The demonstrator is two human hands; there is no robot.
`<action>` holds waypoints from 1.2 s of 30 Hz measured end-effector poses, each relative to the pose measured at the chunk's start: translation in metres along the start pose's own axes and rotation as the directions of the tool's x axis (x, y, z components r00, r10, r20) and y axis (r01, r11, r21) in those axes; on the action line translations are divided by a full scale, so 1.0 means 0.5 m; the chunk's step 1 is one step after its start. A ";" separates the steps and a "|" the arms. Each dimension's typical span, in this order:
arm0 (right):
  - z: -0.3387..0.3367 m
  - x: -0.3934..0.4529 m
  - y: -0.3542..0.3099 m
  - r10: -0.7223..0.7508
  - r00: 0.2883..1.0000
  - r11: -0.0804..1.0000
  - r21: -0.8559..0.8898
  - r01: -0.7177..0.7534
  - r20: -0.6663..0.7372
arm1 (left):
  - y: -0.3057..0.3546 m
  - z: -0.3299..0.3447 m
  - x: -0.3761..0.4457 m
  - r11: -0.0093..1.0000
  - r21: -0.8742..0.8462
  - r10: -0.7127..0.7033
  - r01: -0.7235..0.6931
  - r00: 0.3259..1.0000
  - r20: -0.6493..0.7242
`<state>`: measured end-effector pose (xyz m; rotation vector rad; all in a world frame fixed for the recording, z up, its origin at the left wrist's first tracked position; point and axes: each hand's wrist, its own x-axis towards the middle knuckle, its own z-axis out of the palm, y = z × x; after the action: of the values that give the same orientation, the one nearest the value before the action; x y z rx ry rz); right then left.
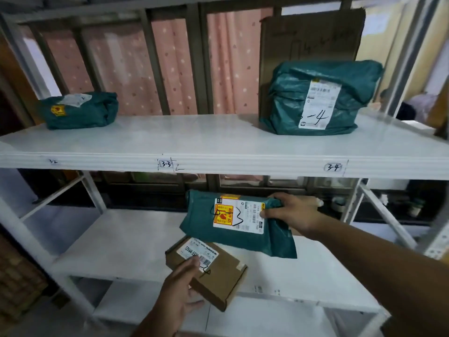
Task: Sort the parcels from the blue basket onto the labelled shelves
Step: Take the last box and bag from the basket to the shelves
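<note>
My right hand (292, 212) grips a flat teal plastic parcel (233, 239) by its right end; its label bears a handwritten 3, and it hangs just over the lower white shelf (116, 249). My left hand (181, 290) holds a small brown cardboard box (218, 276) with a barcode label, low in front of that shelf's front edge. On the upper shelf (194, 139) a small teal parcel (77, 110) lies at the left and a bulky teal parcel (318, 98) marked 4 stands at the right. The blue basket is out of view.
The upper shelf's front edge carries handwritten labels 3-2, 3-3 (166, 164) and 3-4 (332, 167). A cardboard sheet (311, 35) leans behind the bulky parcel. White uprights and braces frame both sides. Pink curtains hang behind the rack.
</note>
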<state>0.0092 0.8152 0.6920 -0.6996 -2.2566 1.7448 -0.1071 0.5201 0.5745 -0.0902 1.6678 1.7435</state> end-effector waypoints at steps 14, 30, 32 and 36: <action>-0.244 -0.039 0.245 0.171 0.925 0.979 -0.045 -0.198 -0.341 | -0.145 0.040 0.053 0.999 0.014 -0.040 0.042 0.989 -0.144; -0.216 0.016 0.341 0.268 0.908 0.950 -0.070 -0.305 -0.322 | -0.214 0.113 0.100 0.985 -0.120 -0.143 0.127 0.980 -0.138; -0.188 0.045 0.339 0.268 0.914 0.955 -0.044 -0.295 -0.303 | -0.217 0.094 0.105 0.980 -0.154 -0.149 0.126 0.978 -0.146; -0.102 0.127 0.330 0.252 0.933 0.960 -0.053 -0.274 -0.258 | -0.214 0.042 0.110 0.976 -0.203 -0.117 0.078 0.975 -0.189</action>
<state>0.0162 0.9206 0.5412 -1.2183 -2.1559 1.5628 -0.0833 0.5537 0.4596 -0.4441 1.5970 1.8672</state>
